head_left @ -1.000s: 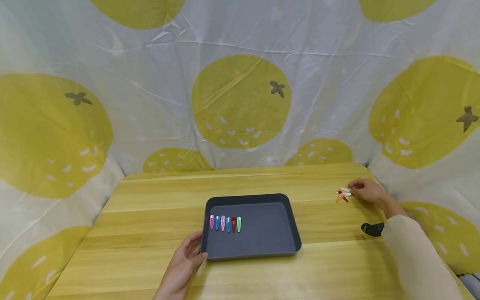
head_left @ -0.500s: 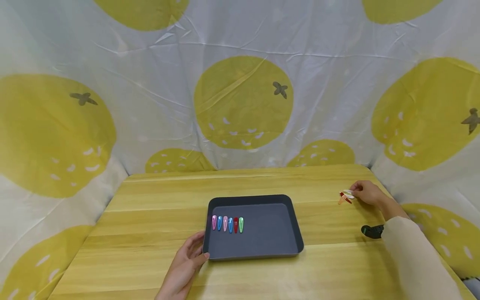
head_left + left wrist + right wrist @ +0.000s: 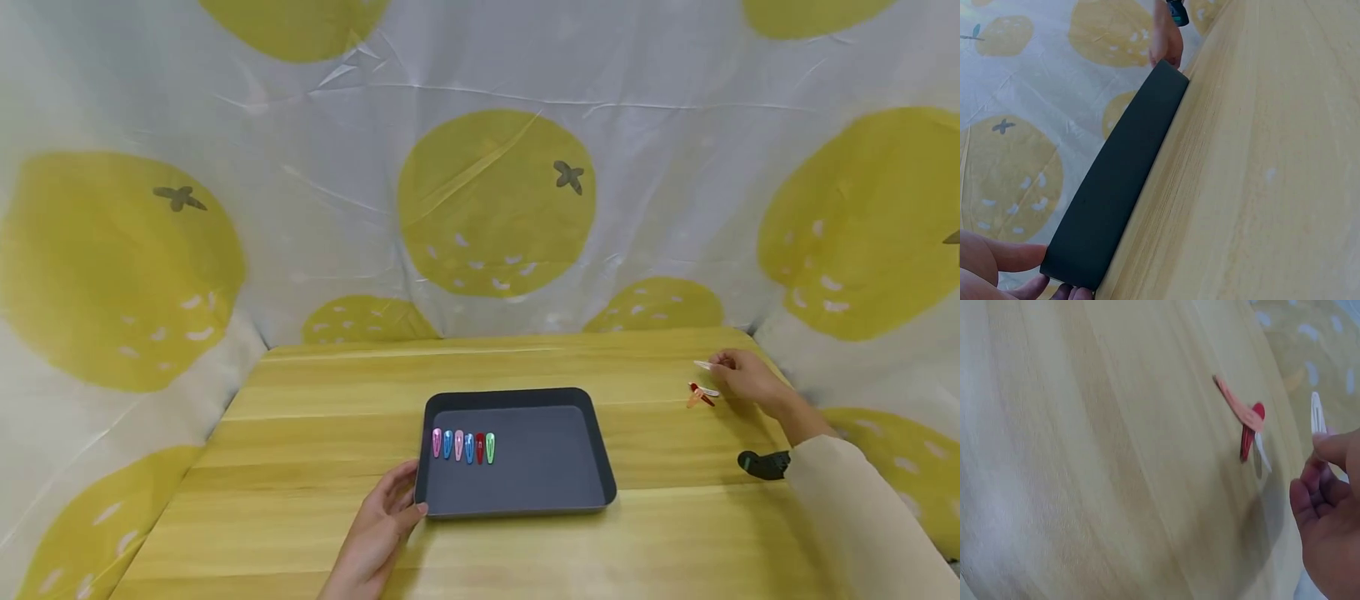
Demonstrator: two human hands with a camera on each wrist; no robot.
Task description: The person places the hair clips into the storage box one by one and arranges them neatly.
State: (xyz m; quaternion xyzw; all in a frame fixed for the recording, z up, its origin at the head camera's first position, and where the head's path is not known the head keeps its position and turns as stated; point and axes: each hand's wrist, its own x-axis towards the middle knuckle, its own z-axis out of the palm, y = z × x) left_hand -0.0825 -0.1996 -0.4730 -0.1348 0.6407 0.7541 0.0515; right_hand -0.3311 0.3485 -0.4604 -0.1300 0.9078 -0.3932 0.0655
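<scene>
My right hand [image 3: 746,379] pinches a white snap hair clip [image 3: 1317,414] between thumb and fingertips, raised over the far right of the table. Just below it lies a small pile: an orange hair clip [image 3: 1240,411], a red hair clip [image 3: 1247,442] and another white hair clip [image 3: 1262,452], overlapping one another. My left hand [image 3: 378,529] grips the front left corner of a dark grey tray [image 3: 547,510], thumb and fingers around its wall. Inside the tray, along its left part, several hair clips stand in a row, from a pink clip [image 3: 437,443] to a green clip [image 3: 491,448].
A black strap-like object [image 3: 763,465] sits by the right sleeve [image 3: 862,500]. The wooden table [image 3: 300,450] ends at a hanging curtain [image 3: 315,225] with yellow fruit prints, behind and at both sides.
My right hand has picked a white hair clip from the pile and lifted it up and away. The left hand keeps its grip on the tray; the view has shifted slightly.
</scene>
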